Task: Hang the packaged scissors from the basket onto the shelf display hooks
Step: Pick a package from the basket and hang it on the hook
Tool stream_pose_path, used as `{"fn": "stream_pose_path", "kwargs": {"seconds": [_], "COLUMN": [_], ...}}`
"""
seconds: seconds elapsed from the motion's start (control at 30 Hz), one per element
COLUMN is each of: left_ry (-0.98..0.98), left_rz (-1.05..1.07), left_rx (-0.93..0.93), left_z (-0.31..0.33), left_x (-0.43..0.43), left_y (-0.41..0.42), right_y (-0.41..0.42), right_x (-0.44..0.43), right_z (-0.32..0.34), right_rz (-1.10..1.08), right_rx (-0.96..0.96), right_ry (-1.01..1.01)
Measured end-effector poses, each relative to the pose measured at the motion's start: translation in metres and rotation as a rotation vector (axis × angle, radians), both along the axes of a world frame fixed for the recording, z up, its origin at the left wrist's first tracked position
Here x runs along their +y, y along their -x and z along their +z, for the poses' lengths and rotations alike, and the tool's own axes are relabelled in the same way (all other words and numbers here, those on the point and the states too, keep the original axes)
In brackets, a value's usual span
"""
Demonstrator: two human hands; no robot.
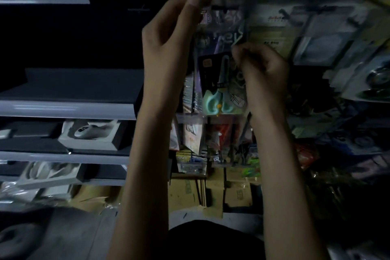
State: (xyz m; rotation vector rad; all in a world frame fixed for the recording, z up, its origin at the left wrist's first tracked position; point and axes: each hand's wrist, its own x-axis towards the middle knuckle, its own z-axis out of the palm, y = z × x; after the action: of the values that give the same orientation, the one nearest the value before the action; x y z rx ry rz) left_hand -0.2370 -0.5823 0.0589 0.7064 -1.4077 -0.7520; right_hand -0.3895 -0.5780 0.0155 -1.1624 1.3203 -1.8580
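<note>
A packaged scissors [219, 88], a dark card with mint-green handles at its lower end, is held upright in front of a crowded wall of hanging goods, below the top row. The right hand [263, 74] is blurred, but its fingers are curled and seem to pinch the pack's upper right corner. The left hand [168, 36] is raised higher, thumb and fingers pinching the top corner of a clear packet [223, 25] with purple print that hangs just behind the scissors. A short dark bar [223, 7] near that packet's top may be the display hook; the picture is too dim to be sure.

The step in hand looks like the hanging itself. The next move likely calls for lifting the card until its hang hole meets the hook's tip, then sliding it on.

The basket is not in view. On the grey shelves [69, 110] to the left, an open white box [92, 133] holds a pale rounded item. Cardboard boxes [185, 194] stand on the floor below; their contents are hidden.
</note>
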Motion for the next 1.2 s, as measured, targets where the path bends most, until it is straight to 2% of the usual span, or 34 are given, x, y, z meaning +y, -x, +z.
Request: {"fn": "stream_pose_path", "kwargs": {"seconds": [0.3,0.53,1.2], "left_ry": [0.14,0.219,0.195], "left_rz": [0.089,0.148,0.202], "left_rx": [-0.133,-0.161,-0.148], "left_z": [-0.005,-0.017,-0.021], "left_x": [-0.014,-0.026,-0.013], "left_y": [-0.003,0.002,-0.004], "right_y": [-0.001,0.001,0.001], "right_x": [-0.019,-0.028,-0.032], "right_z": [0.006,0.011,0.011], "right_rz": [-0.022,-0.046,-0.04], "right_rx": [-0.017,-0.001,-0.031], "right_ry": [0.079,0.082,0.007]}}
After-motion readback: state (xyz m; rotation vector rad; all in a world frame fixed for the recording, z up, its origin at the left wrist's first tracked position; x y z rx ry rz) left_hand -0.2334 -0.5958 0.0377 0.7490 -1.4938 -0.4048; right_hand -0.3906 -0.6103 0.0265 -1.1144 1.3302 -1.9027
